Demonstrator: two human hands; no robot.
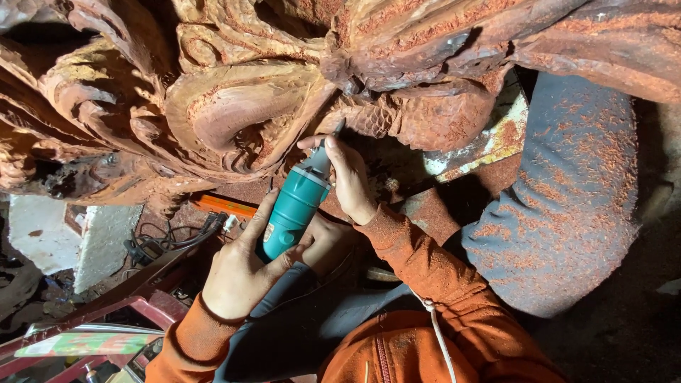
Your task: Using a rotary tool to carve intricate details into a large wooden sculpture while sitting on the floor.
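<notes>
While the left hand [237, 273] wraps the teal rotary grinder [294, 213] body for support, the right hand [347, 177] pinches its nose, steadying the bit against the carved wood [234, 106].

Dusty dark floor [624, 340], strewn with reddish sawdust [496, 135]. Lying on it: black cables [152, 245] at the left, an orange bar [223, 206] beside them, a pale slab [106, 237] close by.
</notes>
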